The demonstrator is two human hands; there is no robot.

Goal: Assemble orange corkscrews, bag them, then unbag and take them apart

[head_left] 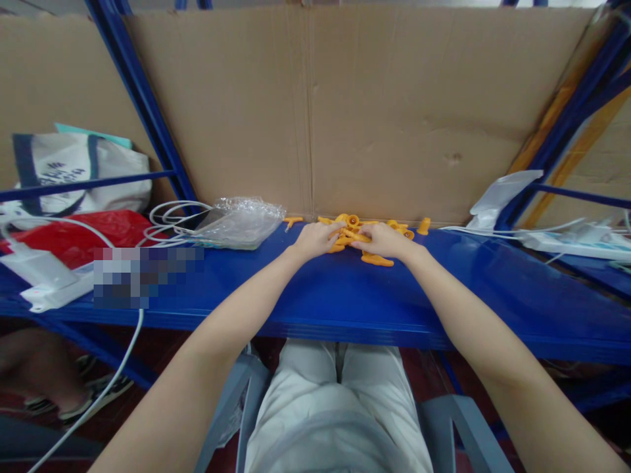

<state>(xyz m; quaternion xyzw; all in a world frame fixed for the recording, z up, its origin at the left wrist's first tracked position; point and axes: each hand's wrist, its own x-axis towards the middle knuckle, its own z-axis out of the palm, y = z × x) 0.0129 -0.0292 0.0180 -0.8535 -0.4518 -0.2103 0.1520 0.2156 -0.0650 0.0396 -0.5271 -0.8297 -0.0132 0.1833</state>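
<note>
A small heap of orange plastic pieces (pixel 348 221) lies at the back of the blue shelf, against the cardboard. My left hand (pixel 315 240) is at the heap's left side, its fingers closed on an orange piece. From the right, my right hand (pixel 385 240) pinches an orange plastic piece (pixel 357 237) between thumb and fingers. A curved orange piece (pixel 377 259) rests in front of my right hand. Farther off stand an orange cone-shaped piece (pixel 423 226) on the right and a T-shaped orange piece (pixel 294 221) on the left. My fingers partly cover the heap.
Clear plastic bags (pixel 241 223) and coiled white cable lie to the left, near a red bag (pixel 98 233) and a white power strip (pixel 62 282). Another power strip (pixel 566 244) is at right. Cardboard (pixel 394 112) closes the back. A person's leg (pixel 39 368) shows below left.
</note>
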